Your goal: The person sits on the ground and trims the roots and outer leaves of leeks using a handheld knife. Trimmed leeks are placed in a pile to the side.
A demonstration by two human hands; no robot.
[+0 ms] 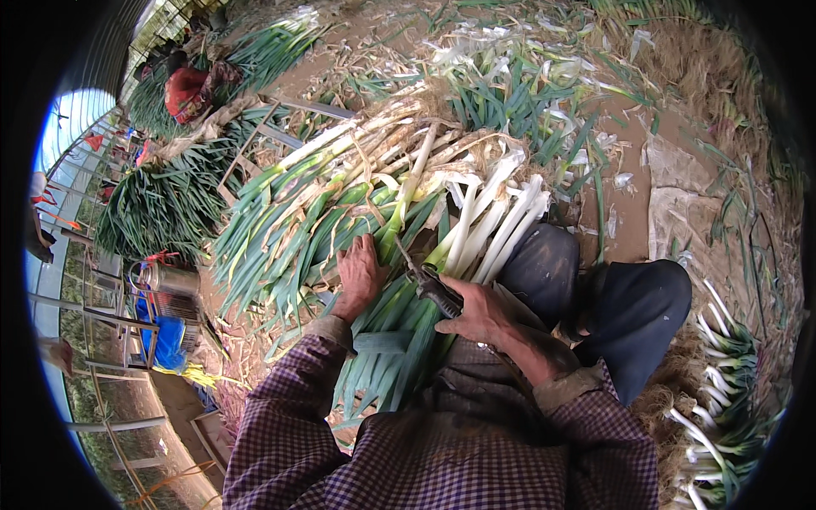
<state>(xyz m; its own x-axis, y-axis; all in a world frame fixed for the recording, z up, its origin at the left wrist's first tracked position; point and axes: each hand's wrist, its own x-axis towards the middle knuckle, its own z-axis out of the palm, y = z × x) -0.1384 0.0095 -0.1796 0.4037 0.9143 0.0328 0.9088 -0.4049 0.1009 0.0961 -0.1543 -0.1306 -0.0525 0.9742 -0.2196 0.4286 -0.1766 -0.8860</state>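
Before me lies a large heap of untrimmed leeks [299, 210], with green leaves, dry brown leaves and dirty roots. My left hand [361, 273] rests on the leaves at the heap's near edge, fingers bent round the green part of one leek [411, 185]. In my right hand [478, 309] is a knife with a dark wrapped handle [440, 294]; its narrow blade points up and left toward that leek. Several cleaned white leeks [503, 223] lie across my lap beside my knee, their green leaves [398, 357] hanging down between my forearms.
Trimmed leaves and peelings [510, 95] litter the dirt beyond the heap. Another leek pile [169, 197] and a person in red [185, 92] are at the upper left. A metal container [169, 278] stands left, near a blue plastic bag [169, 341]. White-stemmed leeks [714, 395] lie at right.
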